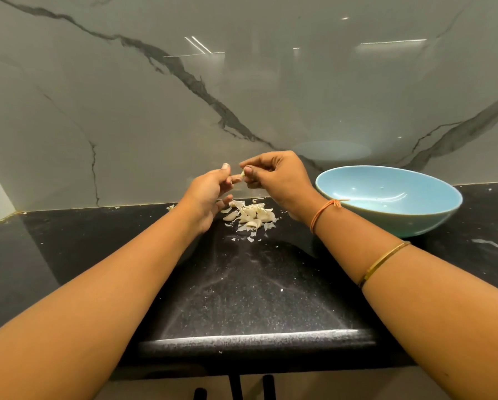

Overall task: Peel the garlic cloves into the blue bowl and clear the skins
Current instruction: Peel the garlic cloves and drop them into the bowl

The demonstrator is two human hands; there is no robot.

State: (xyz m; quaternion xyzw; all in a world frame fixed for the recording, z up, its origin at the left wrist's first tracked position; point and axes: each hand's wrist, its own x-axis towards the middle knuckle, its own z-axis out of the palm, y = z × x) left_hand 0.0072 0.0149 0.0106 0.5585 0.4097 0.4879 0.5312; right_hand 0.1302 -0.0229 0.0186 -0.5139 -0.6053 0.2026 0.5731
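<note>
Two hands meet at frame centre: the right hand [273,171] pinches a garlic clove [242,175] while the left hand [210,189] plucks its skin, held above the pile of cloves [250,215]; the blue bowl [386,197] waits at right.

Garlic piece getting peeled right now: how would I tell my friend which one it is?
Find the black counter under the marble wall, then the pile of garlic near its back edge. Just above it the left hand and right hand meet, and the clove is pinched between their fingers: the only piece up in the air.
</note>
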